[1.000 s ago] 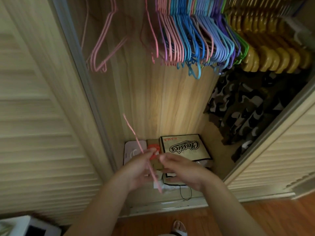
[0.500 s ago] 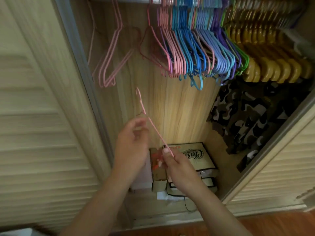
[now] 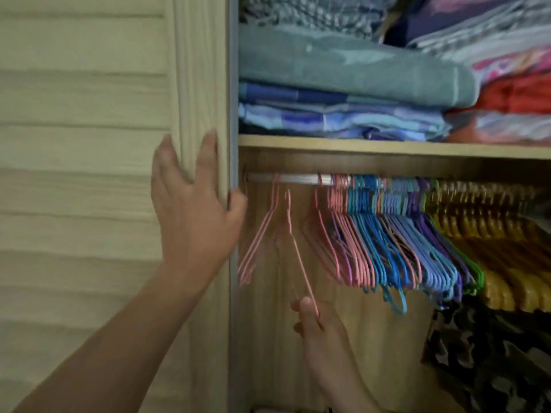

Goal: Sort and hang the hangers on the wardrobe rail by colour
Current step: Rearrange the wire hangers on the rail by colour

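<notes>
A louvred wardrobe door fills the left. The left hand grips the door's edge, thumb hooked round it. The right hand pinches a pink hanger just below the rail. Its hook should go up into the bare gap between two hung pink hangers and the crowded pink bunch to the right. Folded blankets sit on the shelf above.

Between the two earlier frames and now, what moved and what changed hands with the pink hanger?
The left hand let go of the thin pink wire hanger and now grips the louvred wardrobe door edge. The right hand alone lifted the hanger up toward the metal rail, hook just below it. The camera tilted up. The hung pink, blue, purple and yellow hangers stayed in place.
</notes>
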{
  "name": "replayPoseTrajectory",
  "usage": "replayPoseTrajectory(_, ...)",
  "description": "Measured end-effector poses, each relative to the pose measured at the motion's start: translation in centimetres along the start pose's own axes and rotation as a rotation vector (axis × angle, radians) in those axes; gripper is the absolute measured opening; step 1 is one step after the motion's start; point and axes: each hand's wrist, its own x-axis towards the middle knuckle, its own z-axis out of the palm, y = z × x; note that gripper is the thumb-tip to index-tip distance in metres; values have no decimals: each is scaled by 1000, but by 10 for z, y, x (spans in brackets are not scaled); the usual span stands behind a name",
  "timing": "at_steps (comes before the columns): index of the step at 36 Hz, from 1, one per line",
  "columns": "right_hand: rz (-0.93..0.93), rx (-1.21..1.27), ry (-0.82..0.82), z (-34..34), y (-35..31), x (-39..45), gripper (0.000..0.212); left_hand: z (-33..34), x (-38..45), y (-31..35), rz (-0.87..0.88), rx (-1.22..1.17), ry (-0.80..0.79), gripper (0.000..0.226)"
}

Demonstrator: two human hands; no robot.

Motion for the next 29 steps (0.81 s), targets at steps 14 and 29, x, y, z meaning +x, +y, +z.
replayPoseTrajectory(14,-157,-199,58,16,-32,87,44,10,-1,-11,55,26,83,72)
replayPoseTrajectory(29,-113,-212,2,38,4,114,46,14,1,-12,85,20,135,71)
